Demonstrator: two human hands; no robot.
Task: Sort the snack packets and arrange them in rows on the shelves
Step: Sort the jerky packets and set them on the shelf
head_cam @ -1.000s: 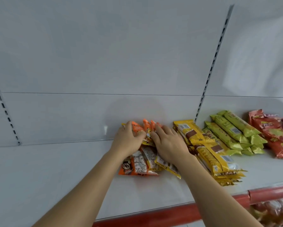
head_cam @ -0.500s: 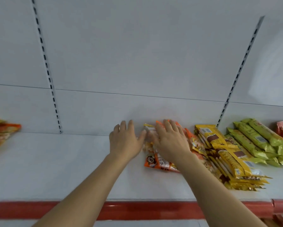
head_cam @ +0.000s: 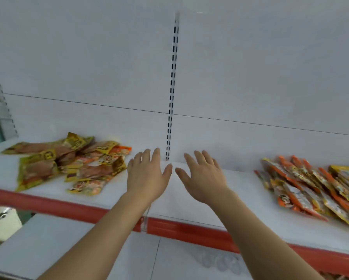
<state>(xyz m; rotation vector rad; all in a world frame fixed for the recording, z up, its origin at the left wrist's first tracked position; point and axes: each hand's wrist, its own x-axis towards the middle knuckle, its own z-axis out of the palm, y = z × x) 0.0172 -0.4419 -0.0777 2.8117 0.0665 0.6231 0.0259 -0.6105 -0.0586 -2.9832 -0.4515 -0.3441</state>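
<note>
White shelf (head_cam: 189, 201) with a red front strip (head_cam: 189, 229), head view. The left hand (head_cam: 147, 178) and right hand (head_cam: 205, 178) hover side by side over its bare middle, fingers straight and spread, holding nothing. A loose heap of yellow-and-brown snack packets (head_cam: 68, 164) lies just left of the left hand; orange-and-yellow packets (head_cam: 311, 190) overlap in a row at right, well apart from the right hand.

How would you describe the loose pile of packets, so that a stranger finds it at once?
Look along the white shelf with the red front edge. The loose pile lies left of the left hand. Its yellow-brown packets are scattered at all angles, unlike the orange row at the right.
</note>
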